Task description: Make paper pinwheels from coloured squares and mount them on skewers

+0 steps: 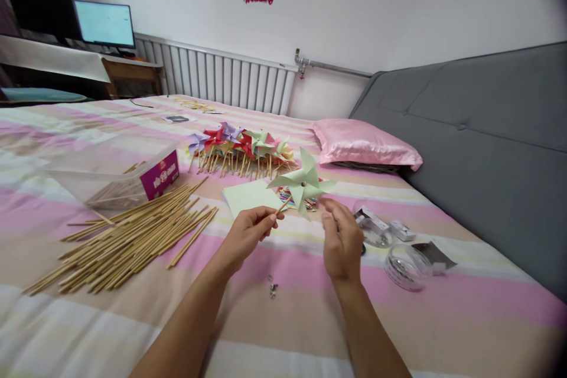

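Now one pinwheel (302, 185), two hands: left hand (247, 231), right hand (340, 238)

Pale green paper pinwheel (302, 185) on thin wooden stick, tilted, held above striped bed (283, 307); metal pin at centre.

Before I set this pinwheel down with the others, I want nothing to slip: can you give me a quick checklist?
1. Stick gripped: left hand pinches the stick of the green pinwheel: ok.
2. Right hand free: fingers curled just below the blades, holding nothing visible: ok.
3. Centre pin seated: a small stud shows at the hub, tightness: cannot tell.
4. Blades unbent: all look evenly folded: ok.
5. Room at the finished pinwheels: open bedspread before them: ok.
6. Loose studs lie near the forearms: not ok.
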